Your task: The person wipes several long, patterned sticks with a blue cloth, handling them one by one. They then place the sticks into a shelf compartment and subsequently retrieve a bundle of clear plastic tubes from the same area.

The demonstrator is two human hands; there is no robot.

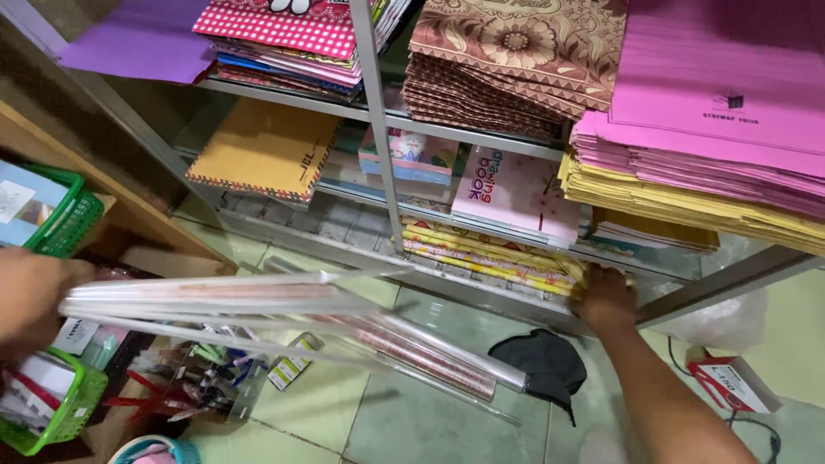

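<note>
Plastic-wrapped sheets in 1 hand, patterned paper under the other

Clear-sleeved sheets [258,301] lie in a flat bundle held at their left end by the left hand [30,301], which is clenched around that end at the left edge of view. Their long axis runs left to right and slants nearer toward the right, ending above the green floor [412,421] beside a dark cloth [546,365].

The right hand [606,296] reaches far to the lowest level of the metal shelf [481,292], fingers curled on the right end of a yellow patterned paper stack [490,253]; whether it grips or only presses I cannot tell. That stack lies to the far right of the bundle, so the right hand is the nearer 1. Pink folders [713,94] sit higher up, and 2 green baskets [60,215] stand at left.
</note>
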